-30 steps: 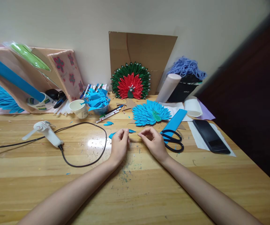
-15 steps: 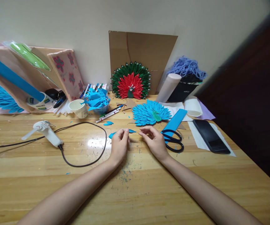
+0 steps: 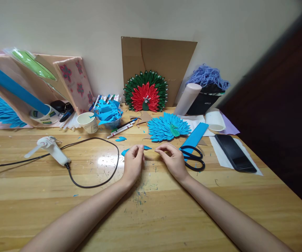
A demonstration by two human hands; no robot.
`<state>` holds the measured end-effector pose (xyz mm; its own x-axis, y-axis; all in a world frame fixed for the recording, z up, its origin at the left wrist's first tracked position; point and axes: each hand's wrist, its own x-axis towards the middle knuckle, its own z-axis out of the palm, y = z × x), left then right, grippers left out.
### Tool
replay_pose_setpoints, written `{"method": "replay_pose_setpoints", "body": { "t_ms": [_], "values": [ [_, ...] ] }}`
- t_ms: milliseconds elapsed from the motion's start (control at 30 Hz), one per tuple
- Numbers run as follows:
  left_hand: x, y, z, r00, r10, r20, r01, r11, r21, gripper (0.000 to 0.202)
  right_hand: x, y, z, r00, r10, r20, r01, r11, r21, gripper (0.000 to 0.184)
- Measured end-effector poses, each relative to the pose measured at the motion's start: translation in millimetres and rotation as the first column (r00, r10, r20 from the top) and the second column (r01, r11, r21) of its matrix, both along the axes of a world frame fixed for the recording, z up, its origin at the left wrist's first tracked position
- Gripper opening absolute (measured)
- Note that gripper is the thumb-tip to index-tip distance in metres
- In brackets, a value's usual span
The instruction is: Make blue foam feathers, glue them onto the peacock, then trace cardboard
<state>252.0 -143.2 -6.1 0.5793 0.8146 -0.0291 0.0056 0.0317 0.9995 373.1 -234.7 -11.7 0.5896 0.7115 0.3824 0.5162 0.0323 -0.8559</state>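
Observation:
My left hand [image 3: 133,161] is closed in a pinch over the middle of the table. A blue petal [image 3: 147,147] shows just beyond its fingertips, and the end of a blue strip [image 3: 124,152] sticks out behind its knuckles; whether the hand grips either is hidden. Opposite it, my right hand [image 3: 172,159] has thumb and forefinger pressed together, and anything between them is too small to name. Black-handled scissors [image 3: 195,158] lie right beside that hand, over a wide blue strip [image 3: 196,135]. Behind both hands rests a blue layered-petal fan with a green piece [image 3: 164,127].
A white glue gun [image 3: 52,150] with a looped black cord lies left. Farther back are loose blue petals [image 3: 121,139], markers [image 3: 122,129], a paper cup [image 3: 87,122] and a bowl of blue scraps [image 3: 108,115]. A red-green fan [image 3: 145,92] leans on cardboard [image 3: 164,56]. A phone [image 3: 235,154] lies right.
The view has shifted very slightly. Both hands keep nearly the same place, and the right fingertips look a little more closely pinched.

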Motion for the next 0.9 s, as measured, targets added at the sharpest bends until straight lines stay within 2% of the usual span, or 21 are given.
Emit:
{"method": "replay_pose_setpoints", "body": {
  "t_ms": [433,767,900],
  "values": [
    [0.2,1.6,-4.0,1.000,-0.026,0.012,0.026,0.999,-0.023,0.036,1.9,2.8,-3.4,0.995,0.003,-0.100,-0.001,1.000,0.020,0.012],
    [0.3,0.9,-4.6,1.000,-0.021,0.012,0.021,0.999,-0.027,0.037,2.6,1.9,-2.9,0.997,0.001,-0.083,0.002,0.999,0.044,0.009],
    [0.1,1.2,-4.9,1.000,-0.025,-0.002,0.025,1.000,-0.012,0.037,2.7,1.5,-1.2,0.999,-0.016,-0.049,0.018,0.999,0.037,0.016]
  ]
}}
